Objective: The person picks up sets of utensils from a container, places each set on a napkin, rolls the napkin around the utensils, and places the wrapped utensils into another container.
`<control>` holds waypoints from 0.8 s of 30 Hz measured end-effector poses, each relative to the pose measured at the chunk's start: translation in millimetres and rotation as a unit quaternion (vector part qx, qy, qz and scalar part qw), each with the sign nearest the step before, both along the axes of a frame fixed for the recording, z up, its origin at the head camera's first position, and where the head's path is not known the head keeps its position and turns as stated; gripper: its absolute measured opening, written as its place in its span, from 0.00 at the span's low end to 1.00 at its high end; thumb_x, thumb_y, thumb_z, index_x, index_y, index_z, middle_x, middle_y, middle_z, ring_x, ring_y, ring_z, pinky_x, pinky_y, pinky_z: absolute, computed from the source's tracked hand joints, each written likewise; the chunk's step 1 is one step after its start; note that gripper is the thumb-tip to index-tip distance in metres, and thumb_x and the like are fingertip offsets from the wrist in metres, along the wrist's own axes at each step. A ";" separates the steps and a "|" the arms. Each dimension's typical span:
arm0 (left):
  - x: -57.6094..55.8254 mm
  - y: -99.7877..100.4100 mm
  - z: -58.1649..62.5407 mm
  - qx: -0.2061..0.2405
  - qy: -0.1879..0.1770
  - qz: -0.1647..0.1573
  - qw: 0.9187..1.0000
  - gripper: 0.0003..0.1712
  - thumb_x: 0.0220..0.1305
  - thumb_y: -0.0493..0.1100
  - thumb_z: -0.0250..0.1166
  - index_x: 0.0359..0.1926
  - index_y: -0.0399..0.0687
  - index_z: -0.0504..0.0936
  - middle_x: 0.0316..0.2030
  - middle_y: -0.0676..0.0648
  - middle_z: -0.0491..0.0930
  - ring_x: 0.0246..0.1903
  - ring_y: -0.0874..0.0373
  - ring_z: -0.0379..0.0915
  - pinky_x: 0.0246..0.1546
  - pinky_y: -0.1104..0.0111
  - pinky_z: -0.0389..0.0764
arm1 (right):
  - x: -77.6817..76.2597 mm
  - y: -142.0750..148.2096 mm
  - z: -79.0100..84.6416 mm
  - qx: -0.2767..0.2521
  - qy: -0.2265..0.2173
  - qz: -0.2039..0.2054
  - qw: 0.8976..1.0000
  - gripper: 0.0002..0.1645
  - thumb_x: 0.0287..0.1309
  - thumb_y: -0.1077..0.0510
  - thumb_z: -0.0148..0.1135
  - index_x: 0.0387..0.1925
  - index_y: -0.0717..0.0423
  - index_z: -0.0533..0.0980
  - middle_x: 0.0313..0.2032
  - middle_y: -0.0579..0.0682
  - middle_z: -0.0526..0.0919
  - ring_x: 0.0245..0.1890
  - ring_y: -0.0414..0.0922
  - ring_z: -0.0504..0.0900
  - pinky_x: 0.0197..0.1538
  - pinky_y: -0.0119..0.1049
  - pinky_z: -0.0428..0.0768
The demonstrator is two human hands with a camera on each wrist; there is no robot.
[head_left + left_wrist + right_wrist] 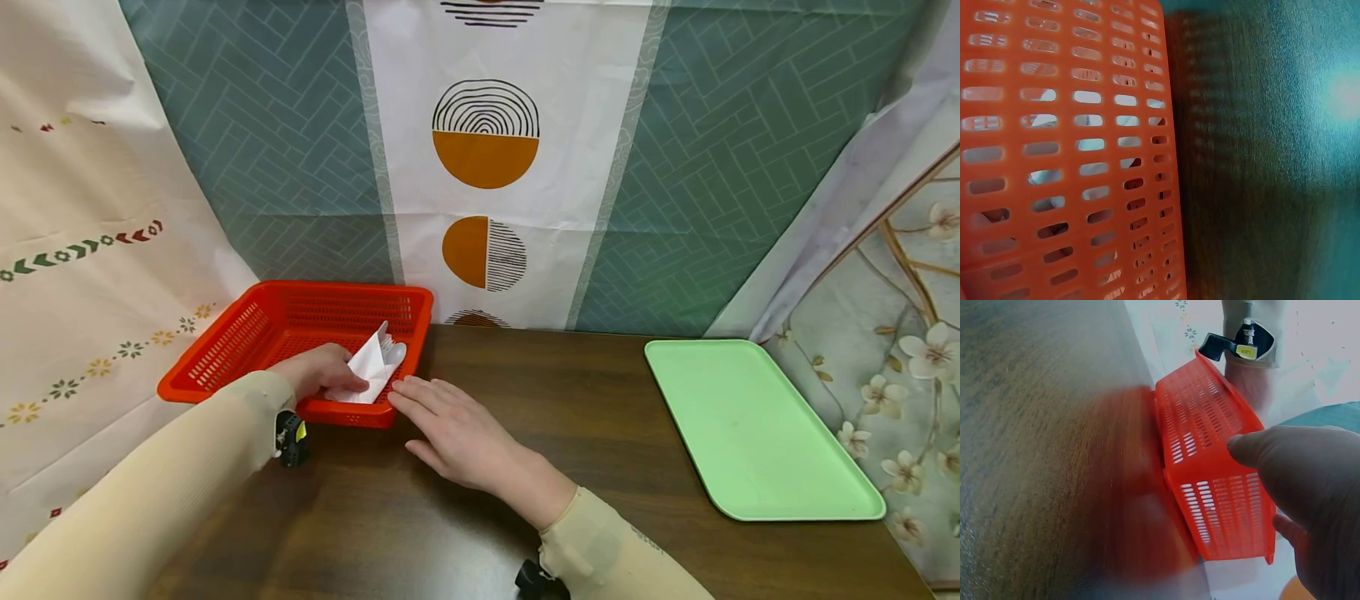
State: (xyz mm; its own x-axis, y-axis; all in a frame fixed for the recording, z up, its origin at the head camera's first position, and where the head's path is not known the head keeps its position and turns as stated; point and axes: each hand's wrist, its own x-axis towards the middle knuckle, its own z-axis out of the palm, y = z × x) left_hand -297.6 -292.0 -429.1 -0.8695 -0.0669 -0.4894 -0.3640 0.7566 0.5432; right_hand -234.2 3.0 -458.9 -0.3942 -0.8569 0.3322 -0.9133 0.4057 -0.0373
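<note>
At the back left of the table stands a red plastic basket (247,321) with slotted walls. My left hand (326,369) reaches over its front rim and grips a folded white napkin (366,367) inside, thumb on top. From the napkin's open end stick out a white plastic fork (386,340) and a white spoon (395,353). My right hand (457,433) is at the basket's front right corner, fingers extended, holding nothing. Whether its fingertips touch the rim, I cannot tell. In the left wrist view the basket wall (1066,144) hides most of the left hand.
A light green tray (765,429) lies at the right side of the dark wooden table (585,392). Patterned cloth (487,250) hangs behind the table, and more cloth borders its left and right sides.
</note>
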 end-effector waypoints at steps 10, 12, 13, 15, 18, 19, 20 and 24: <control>1.4 -2.9 2.0 0.009 -0.011 0.011 1.000 0.35 0.67 0.46 0.79 0.67 0.33 0.79 0.52 0.37 0.82 0.48 0.44 0.75 0.47 0.61 0.78 | -1.2 -0.4 1.0 -0.009 -0.003 0.007 1.000 0.42 0.74 0.49 0.72 0.82 0.55 0.69 0.81 0.51 0.69 0.83 0.48 0.63 0.84 0.44 0.57; 1.7 -3.3 2.2 0.012 -0.012 0.021 1.000 0.38 0.66 0.47 0.79 0.70 0.34 0.77 0.56 0.36 0.81 0.50 0.43 0.75 0.51 0.60 0.79 | -1.4 -0.4 1.2 -0.009 -0.004 0.006 1.000 0.42 0.74 0.49 0.73 0.82 0.54 0.69 0.81 0.51 0.69 0.83 0.47 0.63 0.84 0.44 0.57; 2.0 -3.4 2.5 0.012 -0.012 0.021 1.000 0.39 0.66 0.48 0.80 0.71 0.34 0.76 0.56 0.35 0.81 0.50 0.43 0.75 0.52 0.59 0.80 | -1.5 -0.5 1.1 -0.008 -0.004 0.005 1.000 0.42 0.74 0.49 0.73 0.82 0.54 0.69 0.82 0.50 0.69 0.83 0.47 0.63 0.84 0.43 0.57; 3.2 -3.0 3.2 0.013 -0.010 0.020 1.000 0.40 0.66 0.48 0.80 0.71 0.34 0.75 0.57 0.35 0.81 0.51 0.42 0.75 0.53 0.58 0.80 | -1.6 -0.5 0.6 -0.007 -0.005 0.004 1.000 0.43 0.74 0.49 0.73 0.82 0.54 0.68 0.82 0.50 0.68 0.83 0.47 0.62 0.85 0.43 0.56; 5.5 -1.3 4.6 0.008 -0.004 0.022 1.000 0.37 0.66 0.47 0.80 0.67 0.35 0.76 0.54 0.36 0.81 0.50 0.43 0.75 0.51 0.59 0.80 | -1.6 -0.6 -0.1 -0.007 -0.004 0.003 1.000 0.43 0.75 0.49 0.72 0.83 0.53 0.68 0.82 0.50 0.68 0.84 0.47 0.62 0.85 0.43 0.55; 6.2 -1.0 4.8 0.003 -0.001 0.021 1.000 0.36 0.66 0.47 0.80 0.66 0.35 0.76 0.53 0.36 0.81 0.49 0.43 0.75 0.50 0.59 0.80 | -1.6 -0.6 -0.3 -0.007 -0.004 0.003 1.000 0.43 0.75 0.49 0.72 0.83 0.52 0.68 0.82 0.50 0.68 0.84 0.46 0.62 0.85 0.42 0.55; 6.6 -0.9 4.8 -0.003 0.001 0.020 1.000 0.35 0.66 0.48 0.81 0.65 0.35 0.76 0.52 0.36 0.81 0.49 0.43 0.75 0.50 0.59 0.80 | -1.6 -0.5 -0.5 -0.008 -0.004 0.003 1.000 0.43 0.75 0.49 0.72 0.83 0.52 0.68 0.82 0.49 0.68 0.84 0.46 0.62 0.85 0.42 0.55; 6.8 -0.8 4.8 -0.039 0.005 0.015 0.999 0.39 0.65 0.50 0.81 0.64 0.35 0.71 0.54 0.34 0.80 0.50 0.41 0.75 0.53 0.56 0.82 | -1.7 -0.4 -1.3 -0.009 -0.004 0.002 1.000 0.43 0.74 0.49 0.72 0.83 0.52 0.68 0.82 0.49 0.68 0.84 0.46 0.62 0.85 0.42 0.55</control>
